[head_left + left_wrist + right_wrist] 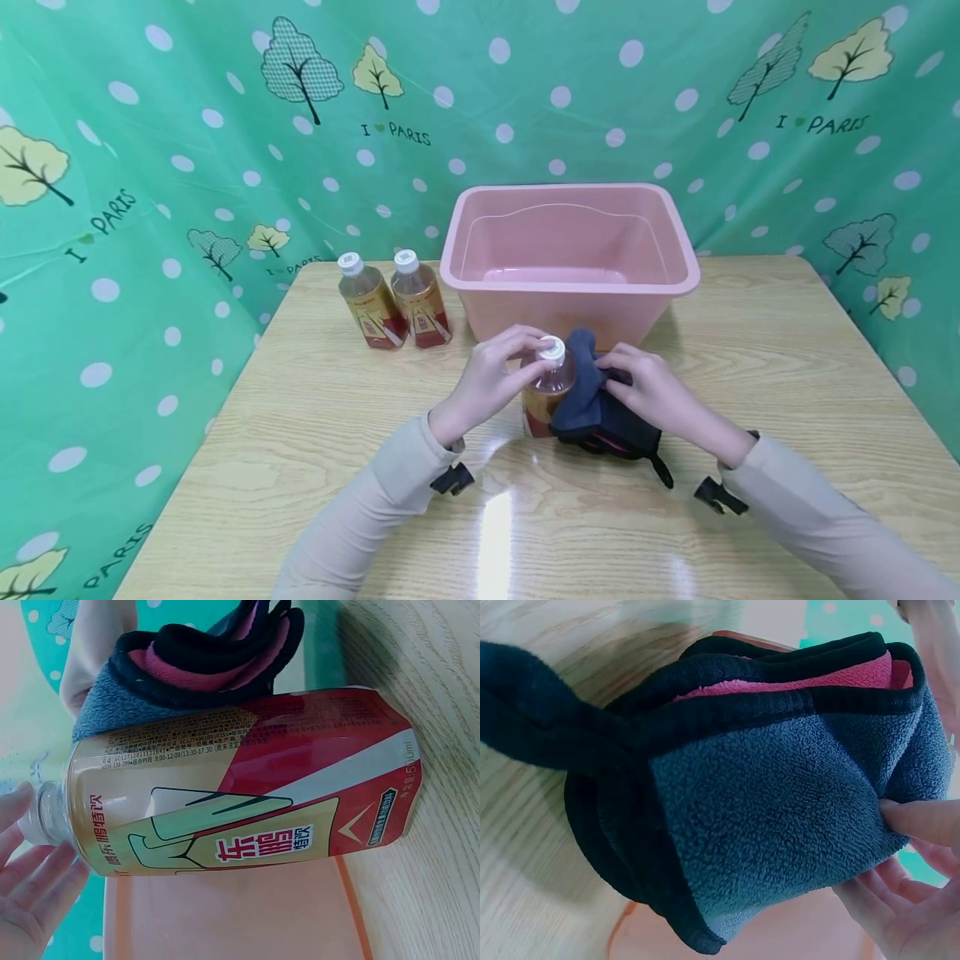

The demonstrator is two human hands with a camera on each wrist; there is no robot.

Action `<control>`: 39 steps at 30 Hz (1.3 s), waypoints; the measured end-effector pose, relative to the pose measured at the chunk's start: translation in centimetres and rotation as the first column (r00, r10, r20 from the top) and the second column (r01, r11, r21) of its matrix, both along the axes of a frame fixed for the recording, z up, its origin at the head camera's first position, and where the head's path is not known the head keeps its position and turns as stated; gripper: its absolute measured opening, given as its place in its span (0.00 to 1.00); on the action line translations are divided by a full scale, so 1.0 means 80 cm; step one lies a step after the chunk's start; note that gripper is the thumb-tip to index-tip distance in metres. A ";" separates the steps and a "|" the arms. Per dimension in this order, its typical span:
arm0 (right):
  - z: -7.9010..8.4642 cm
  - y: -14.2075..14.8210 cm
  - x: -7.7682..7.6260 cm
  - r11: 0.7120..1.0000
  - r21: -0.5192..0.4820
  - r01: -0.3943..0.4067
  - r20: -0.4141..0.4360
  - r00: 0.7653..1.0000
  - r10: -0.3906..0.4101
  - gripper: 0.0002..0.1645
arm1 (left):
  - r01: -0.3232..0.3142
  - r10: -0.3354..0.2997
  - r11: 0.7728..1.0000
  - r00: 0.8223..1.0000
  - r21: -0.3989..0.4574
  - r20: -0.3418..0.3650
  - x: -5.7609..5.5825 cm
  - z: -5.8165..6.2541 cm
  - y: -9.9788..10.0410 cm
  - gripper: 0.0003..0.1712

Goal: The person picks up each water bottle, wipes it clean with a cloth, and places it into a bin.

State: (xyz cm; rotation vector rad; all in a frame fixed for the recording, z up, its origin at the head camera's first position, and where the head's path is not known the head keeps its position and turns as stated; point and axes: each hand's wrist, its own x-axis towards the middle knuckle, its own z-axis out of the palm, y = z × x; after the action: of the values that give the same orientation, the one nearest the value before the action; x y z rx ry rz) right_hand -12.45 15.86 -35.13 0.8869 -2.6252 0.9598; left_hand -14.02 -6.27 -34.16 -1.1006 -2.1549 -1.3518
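Note:
My left hand pinches the white cap of a drink bottle standing on the table in front of the pink tub. The bottle's gold and red label fills much of the left wrist view. With thumb and fingers my right hand grips a folded dark grey-blue cloth, which has black edging, a pink inner layer and a black loop. In the head view the cloth presses close against the bottle's right side and covers part of it.
The pink plastic tub stands right behind the bottle and cloth. Left of it, two more capped bottles of the same kind stand side by side on the wooden table. A green patterned sheet hangs behind the table.

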 end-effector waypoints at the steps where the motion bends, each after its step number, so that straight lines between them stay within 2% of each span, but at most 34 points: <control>1: 0.001 0.000 0.000 1.000 -0.001 0.001 0.000 1.000 -0.001 0.14 | -0.001 0.001 1.000 1.000 0.001 -0.003 0.000 0.000 0.000 0.10; 12: -0.008 0.000 -0.003 1.000 -0.003 0.009 0.013 1.000 -0.009 0.13 | 0.010 -0.010 1.000 1.000 0.013 -0.012 0.000 -0.001 0.000 0.10; 19: -0.017 -0.001 -0.003 1.000 0.015 0.012 0.074 0.997 -0.013 0.14 | 0.001 -0.001 1.000 1.000 0.009 -0.004 0.000 0.000 0.001 0.10; 39: -0.052 -0.003 -0.010 0.998 0.067 -0.010 0.077 0.997 0.005 0.12 | 0.002 -0.002 1.000 1.000 0.012 0.023 0.000 0.001 0.000 0.11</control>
State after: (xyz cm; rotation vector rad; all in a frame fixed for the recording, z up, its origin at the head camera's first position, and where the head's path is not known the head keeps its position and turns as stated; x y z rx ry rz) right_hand -13.28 15.66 -39.28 0.8924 -2.7359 0.9303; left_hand -13.98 -6.24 -34.09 -1.0884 -2.1596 -1.3826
